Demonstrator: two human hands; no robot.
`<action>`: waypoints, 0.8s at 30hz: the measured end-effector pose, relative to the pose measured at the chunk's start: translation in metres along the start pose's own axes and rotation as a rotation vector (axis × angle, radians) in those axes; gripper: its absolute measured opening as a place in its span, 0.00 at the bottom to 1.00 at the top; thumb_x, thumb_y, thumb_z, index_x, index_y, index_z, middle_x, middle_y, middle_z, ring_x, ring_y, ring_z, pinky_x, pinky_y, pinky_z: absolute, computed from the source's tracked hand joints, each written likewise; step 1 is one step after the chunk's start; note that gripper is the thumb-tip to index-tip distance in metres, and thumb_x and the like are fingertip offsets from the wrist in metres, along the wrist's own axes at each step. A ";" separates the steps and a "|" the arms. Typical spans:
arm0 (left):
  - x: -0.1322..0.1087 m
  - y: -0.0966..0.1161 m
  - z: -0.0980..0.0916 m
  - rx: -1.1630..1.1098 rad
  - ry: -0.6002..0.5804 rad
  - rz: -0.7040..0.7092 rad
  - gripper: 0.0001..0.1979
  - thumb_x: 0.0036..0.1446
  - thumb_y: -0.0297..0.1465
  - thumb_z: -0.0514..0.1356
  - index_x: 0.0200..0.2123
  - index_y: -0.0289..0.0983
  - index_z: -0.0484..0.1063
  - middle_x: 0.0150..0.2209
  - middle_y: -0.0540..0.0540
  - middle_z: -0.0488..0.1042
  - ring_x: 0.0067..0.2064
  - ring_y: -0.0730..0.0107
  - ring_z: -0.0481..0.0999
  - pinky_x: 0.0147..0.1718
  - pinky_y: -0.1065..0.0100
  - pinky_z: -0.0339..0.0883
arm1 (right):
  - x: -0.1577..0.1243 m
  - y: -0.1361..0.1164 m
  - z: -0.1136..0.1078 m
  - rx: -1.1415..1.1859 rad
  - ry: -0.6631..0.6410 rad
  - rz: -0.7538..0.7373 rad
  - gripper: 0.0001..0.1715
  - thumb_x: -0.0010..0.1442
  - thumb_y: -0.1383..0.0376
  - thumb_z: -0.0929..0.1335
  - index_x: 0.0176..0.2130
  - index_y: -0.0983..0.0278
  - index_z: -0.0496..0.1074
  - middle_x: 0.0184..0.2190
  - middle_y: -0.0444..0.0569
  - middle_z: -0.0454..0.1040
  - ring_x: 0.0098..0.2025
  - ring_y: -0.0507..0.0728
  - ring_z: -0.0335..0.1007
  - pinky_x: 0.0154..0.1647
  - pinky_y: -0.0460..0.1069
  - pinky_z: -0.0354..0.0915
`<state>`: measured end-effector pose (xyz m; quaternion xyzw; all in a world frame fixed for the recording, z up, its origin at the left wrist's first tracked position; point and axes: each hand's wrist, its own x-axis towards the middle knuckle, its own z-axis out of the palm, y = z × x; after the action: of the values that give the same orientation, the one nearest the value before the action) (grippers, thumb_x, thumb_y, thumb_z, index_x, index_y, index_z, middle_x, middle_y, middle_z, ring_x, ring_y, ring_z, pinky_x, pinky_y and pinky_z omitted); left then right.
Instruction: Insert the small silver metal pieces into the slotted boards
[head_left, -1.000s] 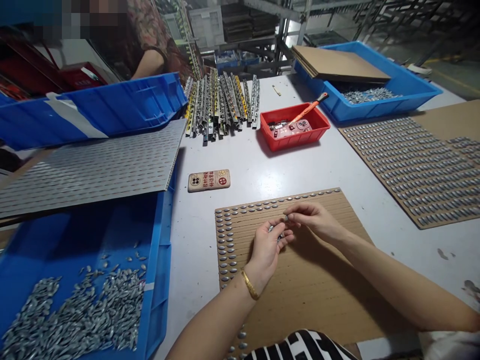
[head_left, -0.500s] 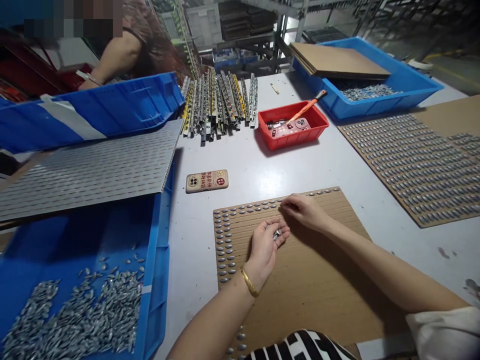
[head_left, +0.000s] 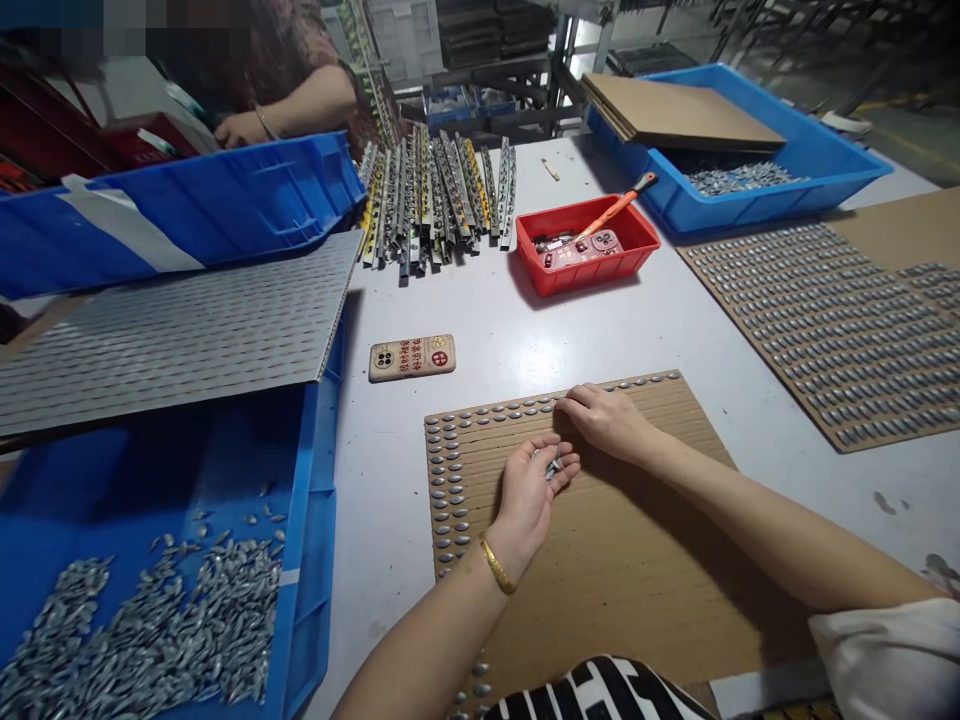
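A grooved brown cardboard sheet [head_left: 600, 560] lies on the white table, with small shiny oval metal pieces [head_left: 444, 486] set in rows along its left and far edges. Over its middle, my left hand [head_left: 534, 480] is palm up with curled fingers, cupping a few of these metal pieces [head_left: 553, 466]. My right hand [head_left: 600, 415] is at the far rows, thumb and fingers pinched together against the cardboard by the end of the second row. Whatever those fingertips hold is hidden.
Left stands a blue bin [head_left: 311, 540] of loose metal pieces, partly under a filled sheet [head_left: 187, 330]. Ahead are a phone [head_left: 412, 358], a red tray [head_left: 585, 270] and metal strips [head_left: 439, 200]. Another filled sheet [head_left: 810, 340] and blue bin [head_left: 795, 190] sit right. A co-worker's arm [head_left: 307, 105] shows behind.
My right hand has shifted slightly left along the far row, its fingers lowered to the cardboard. My left hand stays put. The co-worker's arm has moved right.
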<state>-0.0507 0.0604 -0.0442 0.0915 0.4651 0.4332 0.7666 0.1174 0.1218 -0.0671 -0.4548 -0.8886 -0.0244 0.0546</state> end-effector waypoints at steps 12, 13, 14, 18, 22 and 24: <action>0.002 -0.003 -0.001 -0.004 0.006 -0.003 0.06 0.52 0.24 0.60 0.36 0.33 0.70 0.36 0.41 0.75 0.35 0.70 0.77 0.41 0.64 0.71 | -0.002 -0.011 0.006 0.026 0.113 0.090 0.11 0.62 0.72 0.62 0.38 0.65 0.73 0.36 0.53 0.73 0.40 0.57 0.64 0.34 0.48 0.54; 0.001 -0.003 -0.001 -0.004 0.005 -0.001 0.06 0.52 0.24 0.60 0.36 0.33 0.70 0.35 0.41 0.75 0.35 0.70 0.77 0.41 0.64 0.71 | -0.002 -0.012 0.007 0.040 0.125 0.095 0.11 0.62 0.72 0.61 0.39 0.65 0.73 0.36 0.53 0.73 0.40 0.56 0.64 0.34 0.47 0.54; 0.001 -0.002 -0.001 -0.004 0.004 -0.001 0.06 0.52 0.24 0.60 0.36 0.33 0.70 0.35 0.41 0.75 0.34 0.70 0.77 0.41 0.64 0.71 | -0.001 -0.012 0.007 0.052 0.135 0.099 0.11 0.63 0.71 0.61 0.39 0.65 0.73 0.36 0.52 0.73 0.40 0.56 0.64 0.34 0.47 0.55; 0.001 -0.002 -0.001 -0.008 -0.006 -0.003 0.07 0.52 0.24 0.60 0.36 0.33 0.70 0.36 0.40 0.76 0.35 0.69 0.77 0.42 0.64 0.71 | 0.000 -0.010 0.005 0.046 0.148 0.120 0.12 0.63 0.71 0.62 0.36 0.64 0.73 0.35 0.50 0.73 0.38 0.55 0.65 0.32 0.47 0.54; 0.001 -0.003 -0.001 -0.012 -0.006 -0.005 0.07 0.52 0.23 0.60 0.36 0.33 0.70 0.36 0.40 0.76 0.35 0.69 0.77 0.42 0.63 0.71 | -0.002 -0.009 0.005 0.011 0.130 0.099 0.10 0.62 0.72 0.62 0.36 0.65 0.73 0.35 0.52 0.73 0.38 0.56 0.64 0.31 0.47 0.53; 0.001 -0.003 -0.001 -0.012 -0.003 -0.005 0.07 0.51 0.23 0.60 0.36 0.33 0.70 0.36 0.41 0.75 0.35 0.70 0.77 0.42 0.64 0.71 | -0.003 -0.011 0.005 -0.001 0.118 0.088 0.10 0.62 0.72 0.62 0.37 0.65 0.73 0.35 0.52 0.73 0.38 0.56 0.64 0.31 0.48 0.53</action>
<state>-0.0494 0.0592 -0.0468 0.0863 0.4616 0.4342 0.7688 0.1099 0.1136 -0.0721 -0.4912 -0.8629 -0.0494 0.1078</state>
